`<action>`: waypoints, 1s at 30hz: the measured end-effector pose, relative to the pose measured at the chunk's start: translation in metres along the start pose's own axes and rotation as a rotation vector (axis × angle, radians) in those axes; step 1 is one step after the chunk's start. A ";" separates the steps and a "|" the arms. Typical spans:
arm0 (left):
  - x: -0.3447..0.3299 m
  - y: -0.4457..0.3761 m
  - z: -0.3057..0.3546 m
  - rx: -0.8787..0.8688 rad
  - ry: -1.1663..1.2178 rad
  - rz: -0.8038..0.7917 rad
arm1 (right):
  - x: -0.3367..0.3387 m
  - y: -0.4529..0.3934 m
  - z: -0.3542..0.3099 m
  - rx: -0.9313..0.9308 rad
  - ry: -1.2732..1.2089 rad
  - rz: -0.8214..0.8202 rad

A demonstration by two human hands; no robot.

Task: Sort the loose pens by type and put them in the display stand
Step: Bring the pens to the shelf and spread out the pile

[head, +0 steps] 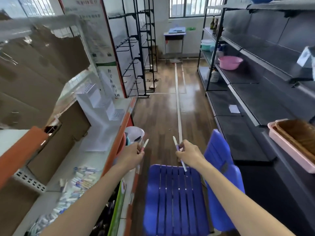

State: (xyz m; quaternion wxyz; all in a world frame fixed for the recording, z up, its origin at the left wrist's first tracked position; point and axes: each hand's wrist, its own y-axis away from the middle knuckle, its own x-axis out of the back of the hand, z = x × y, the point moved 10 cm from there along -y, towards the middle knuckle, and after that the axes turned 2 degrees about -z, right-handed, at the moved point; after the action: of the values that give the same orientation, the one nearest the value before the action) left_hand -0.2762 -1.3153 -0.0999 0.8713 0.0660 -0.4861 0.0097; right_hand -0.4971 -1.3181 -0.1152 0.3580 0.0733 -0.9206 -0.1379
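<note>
Both hands mid-frame over blue chair. Left hand fingers curled, pinching white pen with pink grip. Right hand fingers gripping white pen with purple grip. Loose pens piled on shelf, lower left. White tiered display stand centre left on that shelf.

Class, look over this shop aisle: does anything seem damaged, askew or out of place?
The cardboard at upper left has a ragged, torn edge. Loose pens lie jumbled on the shelf instead of in the stand. A paper scrap lies on the dark shelving.
</note>
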 end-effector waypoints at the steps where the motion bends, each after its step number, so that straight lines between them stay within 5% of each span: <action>1: 0.003 -0.011 -0.005 0.004 -0.002 -0.003 | -0.005 -0.013 -0.007 -0.004 -0.001 -0.008; 19: 0.037 -0.180 -0.068 0.082 0.143 0.035 | -0.062 -0.182 -0.124 0.080 -0.033 0.002; 30: 0.073 -0.318 -0.151 0.286 0.212 0.177 | -0.129 -0.349 -0.232 0.253 0.049 -0.212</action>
State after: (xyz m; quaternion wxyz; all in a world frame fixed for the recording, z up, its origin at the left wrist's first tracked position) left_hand -0.0842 -1.6148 -0.1498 0.8951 0.1446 -0.3893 0.1620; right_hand -0.2325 -1.6669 -0.1414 0.3515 0.2179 -0.9088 -0.0561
